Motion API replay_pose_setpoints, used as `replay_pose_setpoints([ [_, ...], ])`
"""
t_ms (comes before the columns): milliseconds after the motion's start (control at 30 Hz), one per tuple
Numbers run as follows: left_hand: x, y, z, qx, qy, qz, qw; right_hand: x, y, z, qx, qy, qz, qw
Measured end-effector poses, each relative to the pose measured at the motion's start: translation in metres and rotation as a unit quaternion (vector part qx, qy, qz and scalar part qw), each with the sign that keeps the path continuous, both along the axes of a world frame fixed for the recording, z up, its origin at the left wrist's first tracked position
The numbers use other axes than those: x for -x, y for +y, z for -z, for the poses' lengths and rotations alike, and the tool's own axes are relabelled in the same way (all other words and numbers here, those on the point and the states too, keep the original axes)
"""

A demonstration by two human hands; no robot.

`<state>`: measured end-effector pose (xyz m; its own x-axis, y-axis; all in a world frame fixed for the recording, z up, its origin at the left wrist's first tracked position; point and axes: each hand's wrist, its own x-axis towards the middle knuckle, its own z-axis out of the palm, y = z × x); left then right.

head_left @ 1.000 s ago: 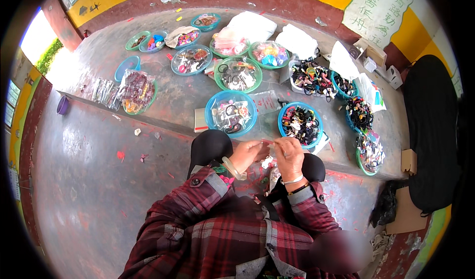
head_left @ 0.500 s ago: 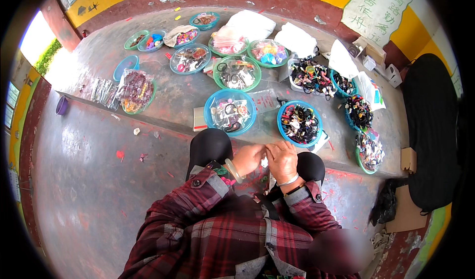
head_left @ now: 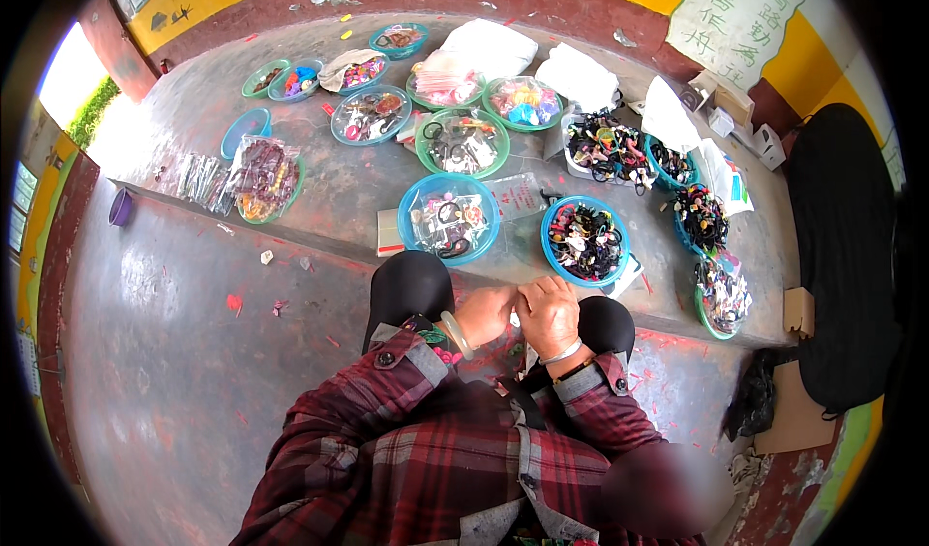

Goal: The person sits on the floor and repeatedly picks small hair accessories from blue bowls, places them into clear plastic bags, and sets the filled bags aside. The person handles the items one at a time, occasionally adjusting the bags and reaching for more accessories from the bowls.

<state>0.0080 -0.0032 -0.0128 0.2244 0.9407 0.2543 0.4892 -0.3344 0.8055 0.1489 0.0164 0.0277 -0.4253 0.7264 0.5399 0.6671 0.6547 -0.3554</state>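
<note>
Between my knees, my left hand [head_left: 483,316] and my right hand [head_left: 550,318] meet with fingers curled together, both closed. A tiny white bit [head_left: 515,319] peeks out where they touch; the rest of what they hold is hidden by the fingers. Closest to my right hand stands a blue basin [head_left: 549,260] of dark hair ties with small coloured ornaments [head_left: 587,241]. Beyond my left hand, another blue basin [head_left: 406,236] holds hair ties and clear plastic packets [head_left: 452,215].
On the raised concrete step [head_left: 339,202] stand several more basins, among them a green one [head_left: 423,164] and a green-rimmed one [head_left: 704,318] at the right. White sacks [head_left: 494,47] lie at the back. A long black cushion-like object [head_left: 842,256] lies at far right, a purple pail [head_left: 121,207] at far left.
My hands stay together at the same spot, with only slight finger movement. Less of the white bit shows between them now.
</note>
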Motion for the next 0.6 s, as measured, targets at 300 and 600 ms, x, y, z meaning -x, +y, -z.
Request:
replay_pose_setpoints([
  [300,0.001,-0.002,-0.021,0.084,-0.085,-0.049,0.992,-0.001,0.002,0.003,0.08,0.093,0.007,0.992],
  [600,0.003,-0.003,-0.02,0.072,-0.104,-0.051,0.991,0.003,0.0,-0.008,0.04,0.116,0.01,0.992],
])
